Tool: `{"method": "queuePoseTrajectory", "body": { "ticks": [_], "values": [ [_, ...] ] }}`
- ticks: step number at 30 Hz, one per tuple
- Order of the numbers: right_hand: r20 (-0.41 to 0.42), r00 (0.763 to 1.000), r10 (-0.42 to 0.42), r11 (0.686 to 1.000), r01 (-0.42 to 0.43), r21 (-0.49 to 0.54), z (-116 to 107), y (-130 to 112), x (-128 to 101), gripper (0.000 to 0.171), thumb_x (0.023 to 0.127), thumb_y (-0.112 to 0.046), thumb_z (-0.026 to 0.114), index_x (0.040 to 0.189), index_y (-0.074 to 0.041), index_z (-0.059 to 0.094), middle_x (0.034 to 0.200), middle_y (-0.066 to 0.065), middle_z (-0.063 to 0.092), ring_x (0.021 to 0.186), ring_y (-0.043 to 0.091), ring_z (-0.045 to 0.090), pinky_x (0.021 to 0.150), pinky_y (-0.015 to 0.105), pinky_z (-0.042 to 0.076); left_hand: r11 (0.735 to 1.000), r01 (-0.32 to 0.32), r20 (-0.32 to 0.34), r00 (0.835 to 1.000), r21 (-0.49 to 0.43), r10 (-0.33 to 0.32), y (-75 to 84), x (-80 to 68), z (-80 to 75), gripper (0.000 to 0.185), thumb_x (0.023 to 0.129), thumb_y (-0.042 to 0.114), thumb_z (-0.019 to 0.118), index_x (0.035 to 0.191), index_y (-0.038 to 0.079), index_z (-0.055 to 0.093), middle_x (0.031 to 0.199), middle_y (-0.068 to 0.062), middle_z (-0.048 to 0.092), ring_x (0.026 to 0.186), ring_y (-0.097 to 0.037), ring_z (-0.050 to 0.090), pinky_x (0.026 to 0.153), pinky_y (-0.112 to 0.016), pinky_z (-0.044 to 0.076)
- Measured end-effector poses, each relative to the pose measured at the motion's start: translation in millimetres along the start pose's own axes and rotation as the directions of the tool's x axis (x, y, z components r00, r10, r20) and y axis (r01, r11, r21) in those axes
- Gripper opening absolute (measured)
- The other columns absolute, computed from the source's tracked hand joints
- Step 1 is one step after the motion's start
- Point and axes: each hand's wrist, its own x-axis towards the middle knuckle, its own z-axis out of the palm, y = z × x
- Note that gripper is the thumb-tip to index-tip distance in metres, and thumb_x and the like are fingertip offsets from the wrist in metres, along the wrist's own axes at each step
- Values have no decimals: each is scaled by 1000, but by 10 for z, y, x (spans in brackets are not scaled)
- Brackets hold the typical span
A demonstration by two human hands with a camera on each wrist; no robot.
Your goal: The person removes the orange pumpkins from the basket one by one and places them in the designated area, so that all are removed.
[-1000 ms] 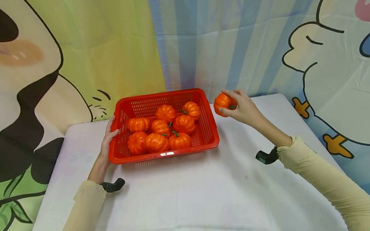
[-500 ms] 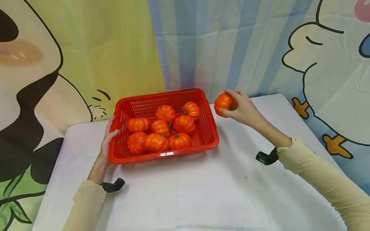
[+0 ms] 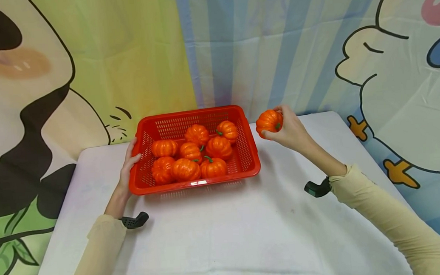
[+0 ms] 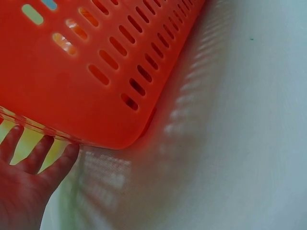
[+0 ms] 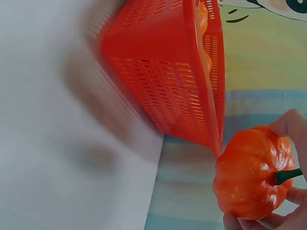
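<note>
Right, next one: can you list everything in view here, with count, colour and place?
Backdrop: 1, multicoloured, behind everything
Cartoon animals: 2, multicoloured, on the backdrop's left and right
Table: 1, white, before the backdrop
Basket: 1, red, at the table's far side
Pumpkins: 8, orange, inside the basket
Held pumpkin: 1, orange, right of the basket
Wrist cameras: 2, black, at the wrists
Sleeves: 2, cream, on the arms
Left hand: 1, bare, at the basket's left end
Right hand: 1, bare, holding that pumpkin

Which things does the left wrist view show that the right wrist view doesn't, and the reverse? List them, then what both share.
Only left wrist: the bare left hand.
Only right wrist: the bare right hand, gripping a round, ribbed, glossy orange pumpkin with a green stem.
Both: the red slotted plastic basket, parts of other orange pumpkins in it, and the white cloth-covered table.
</note>
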Motion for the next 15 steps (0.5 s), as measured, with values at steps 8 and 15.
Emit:
{"method": "queuePoseTrajectory", "body": {
  "ticks": [8,15],
  "values": [
    [-21,1000,-11,1000,11,-12,7,27,0,64,79,-26,73,131,-2,43,120,18,56,101,32,57,82,48,53,1000,-12,-1,1000,-25,12,-18,23,-1,58,102,23,25,153,43,8,163,4,4,142,-17,18,113,-34,28],
    [-10,999,37,999,-37,-18,-13,41,-20,65,81,-35,72,133,-9,44,121,14,59,98,30,58,79,45,53,999,-19,0,1000,-34,19,-44,23,-14,58,102,21,24,154,42,7,163,3,4,142,-17,18,116,-37,25]
  ]
}}
